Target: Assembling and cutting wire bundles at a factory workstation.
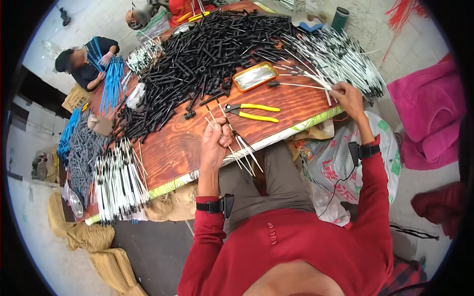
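Observation:
My left hand (pixel 216 140) is closed around several thin white rods (pixel 245 154) with black parts on them. They slant across the table's near edge, above my lap. Off to the right, my right hand (pixel 348 100) pinches the ends of a few white rods (pixel 316 78) at the table edge. One of these, with a black tip, points left over the wood. Between my hands lie pliers (pixel 259 112) with yellow handles. Beyond them sits a small orange-rimmed tray (pixel 238 85) holding thin whitish pieces.
A big heap of black plastic parts (pixel 212 44) covers the table's far middle. White rods are piled at the far right (pixel 340 56) and near left (pixel 118 182). Blue rods (pixel 112 81) lie before a person (pixel 94 59) at the left. A green bottle (pixel 340 19) stands behind.

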Demonstrator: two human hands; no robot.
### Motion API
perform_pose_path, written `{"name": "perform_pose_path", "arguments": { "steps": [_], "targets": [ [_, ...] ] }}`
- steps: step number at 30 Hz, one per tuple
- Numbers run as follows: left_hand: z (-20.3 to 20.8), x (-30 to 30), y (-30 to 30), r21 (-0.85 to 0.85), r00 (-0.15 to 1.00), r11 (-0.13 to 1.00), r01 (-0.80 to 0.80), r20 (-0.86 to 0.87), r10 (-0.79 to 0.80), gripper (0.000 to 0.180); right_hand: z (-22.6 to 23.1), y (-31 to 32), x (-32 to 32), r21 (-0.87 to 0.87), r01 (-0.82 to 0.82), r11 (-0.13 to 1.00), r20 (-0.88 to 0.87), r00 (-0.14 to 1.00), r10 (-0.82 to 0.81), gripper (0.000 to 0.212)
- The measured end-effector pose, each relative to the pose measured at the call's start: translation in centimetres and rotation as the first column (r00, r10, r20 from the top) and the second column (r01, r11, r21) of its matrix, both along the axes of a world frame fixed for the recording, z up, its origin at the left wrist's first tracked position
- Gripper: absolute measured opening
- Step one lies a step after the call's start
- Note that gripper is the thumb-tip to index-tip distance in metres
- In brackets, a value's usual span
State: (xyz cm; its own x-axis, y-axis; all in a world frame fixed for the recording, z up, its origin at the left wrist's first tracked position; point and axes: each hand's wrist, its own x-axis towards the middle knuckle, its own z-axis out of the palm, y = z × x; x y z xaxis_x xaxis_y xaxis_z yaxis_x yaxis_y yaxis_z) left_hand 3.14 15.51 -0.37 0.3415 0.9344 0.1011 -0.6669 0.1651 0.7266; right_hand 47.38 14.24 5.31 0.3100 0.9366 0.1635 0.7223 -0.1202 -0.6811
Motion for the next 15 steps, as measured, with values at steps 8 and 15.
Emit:
{"name": "perform_pose_path", "arguments": {
  "steps": [8,15],
  "targets": [
    [0.0,0.5,-0.1,-0.040,0.993,0.998,0.049,0.109,-0.045,0.021,-1.4,1.0,-2.7,0.094,-0.107,0.990,0.385,0.921,0.063,0.020],
    [0.1,0.1,-0.5,-0.054,0.992,0.998,0.029,0.122,-0.022,0.022,-1.0,0.6,-2.4,0.109,-0.142,0.984,0.262,0.959,0.109,0.020]
  ]
}}
